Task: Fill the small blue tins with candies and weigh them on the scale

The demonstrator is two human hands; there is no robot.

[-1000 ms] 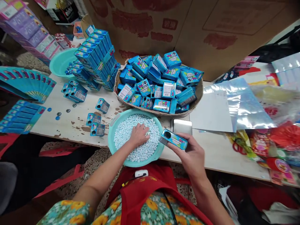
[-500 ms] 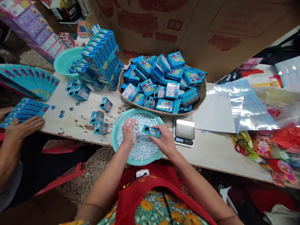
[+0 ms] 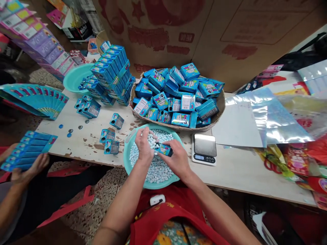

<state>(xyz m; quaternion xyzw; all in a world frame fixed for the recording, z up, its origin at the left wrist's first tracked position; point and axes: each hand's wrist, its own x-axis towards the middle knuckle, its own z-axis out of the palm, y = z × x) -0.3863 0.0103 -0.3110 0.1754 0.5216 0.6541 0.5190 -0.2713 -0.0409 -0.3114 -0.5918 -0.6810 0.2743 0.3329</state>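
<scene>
A turquoise basin full of small pale candies stands at the table's front edge, under both hands. My left hand is cupped around a handful of the candies, its fingers curled. In my right hand lies a small blue candy box, tilted with its open end toward my left palm. The candies in my palm touch that end; its opening is partly hidden by them. Just right of the basin is a digital scale with a lit display.
Behind the basin, a cardboard tray holds many blue boxes. Several small boxes stand left of it, near a tall stack. At far left, a co-worker's hands hold a row of flat blue cartons. Silvery sheets lie right.
My left hand has brought a handful of candies up against the box's open end. The box has tilted toward that palm. The co-worker has lifted the row of cartons toward their body.
</scene>
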